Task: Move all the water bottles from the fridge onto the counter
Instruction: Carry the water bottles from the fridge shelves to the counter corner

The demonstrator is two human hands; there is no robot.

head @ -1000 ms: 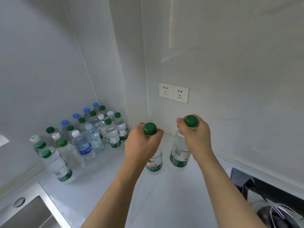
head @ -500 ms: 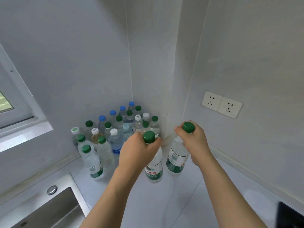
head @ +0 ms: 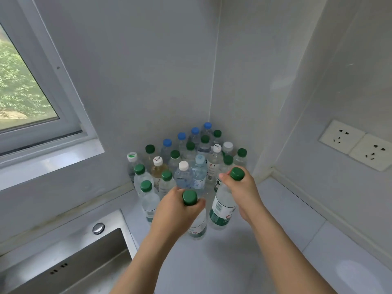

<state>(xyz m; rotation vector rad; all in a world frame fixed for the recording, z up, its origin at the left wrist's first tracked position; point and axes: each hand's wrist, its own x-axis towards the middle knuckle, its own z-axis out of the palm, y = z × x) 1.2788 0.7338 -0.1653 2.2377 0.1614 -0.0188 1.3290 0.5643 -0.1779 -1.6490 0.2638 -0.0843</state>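
Stretching wide, the white counter [head: 286, 209] carried a crowd of bottles [head: 186, 158] packed upright into its corner. Just before them, the left hand [head: 176, 211] gripped 1 green-capped bottle [head: 197, 227] by the neck, and the right hand [head: 244, 187] gripped another bottle [head: 220, 209] beside it.
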